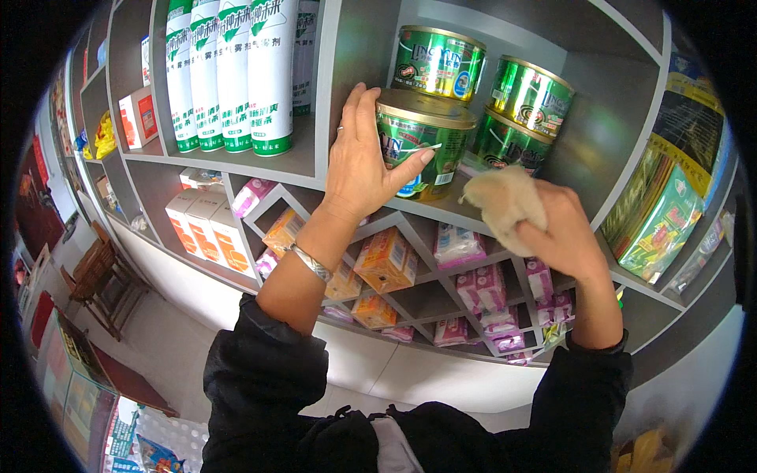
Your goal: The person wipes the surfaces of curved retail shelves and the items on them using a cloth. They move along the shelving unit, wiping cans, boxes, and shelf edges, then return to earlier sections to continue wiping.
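My left hand [364,156] grips a green tin [423,133] with a gold lid, fingers at its left side and thumb across its front. The tin sits at the front of a grey shelf compartment [603,118]. Another green tin [439,62] shows behind and above it; what it rests on is hidden. To the right, one green tin [532,97] is stacked on a second one [511,142]. In my right hand [562,227] is a bunched beige cloth [508,204], held just in front of the shelf edge, below the stacked tins.
Tall white-and-green spray cans [271,77] stand in the compartment to the left. Below, diamond-shaped cubbies hold orange boxes [387,260] and pink-purple packets [482,287]. Flat packages [665,216] fill the right compartment. A wooden chair [103,284] and a glass case [77,390] stand at the left.
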{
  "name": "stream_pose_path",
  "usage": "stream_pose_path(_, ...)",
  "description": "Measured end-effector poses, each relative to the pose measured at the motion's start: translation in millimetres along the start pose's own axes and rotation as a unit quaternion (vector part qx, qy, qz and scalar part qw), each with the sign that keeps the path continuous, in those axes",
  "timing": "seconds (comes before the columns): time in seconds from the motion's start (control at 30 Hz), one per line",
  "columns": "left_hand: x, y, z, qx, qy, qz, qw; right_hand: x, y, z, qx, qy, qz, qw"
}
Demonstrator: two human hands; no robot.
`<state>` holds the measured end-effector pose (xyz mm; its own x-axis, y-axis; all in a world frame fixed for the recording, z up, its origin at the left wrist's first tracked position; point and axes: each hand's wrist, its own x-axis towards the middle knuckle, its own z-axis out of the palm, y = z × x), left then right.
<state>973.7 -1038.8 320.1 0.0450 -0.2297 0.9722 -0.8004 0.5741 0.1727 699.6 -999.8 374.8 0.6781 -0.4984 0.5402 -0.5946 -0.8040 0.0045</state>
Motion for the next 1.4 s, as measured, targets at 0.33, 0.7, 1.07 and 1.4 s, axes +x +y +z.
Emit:
stream_pose_path(0.33,6,22,-2,-0.060,-0.058,-0.169,0.982,53,30,36,0.367,0.160,0.147,0.904)
stream_pose_path(0.7,6,36,-6,-0.256,0.024,-0.216,0.942,44,27,51,0.672,0.184,0.133,0.705)
stream_pose_path(1.07,10,44,-80,-0.380,0.251,-0.130,0.881,44,24,36,0.277,0.182,0.033,0.943)
stream_pose_path(1.4,-30,26,-172,-0.364,0.268,-0.135,0.882,124,-4,82,0.057,-0.041,-0.003,0.998)
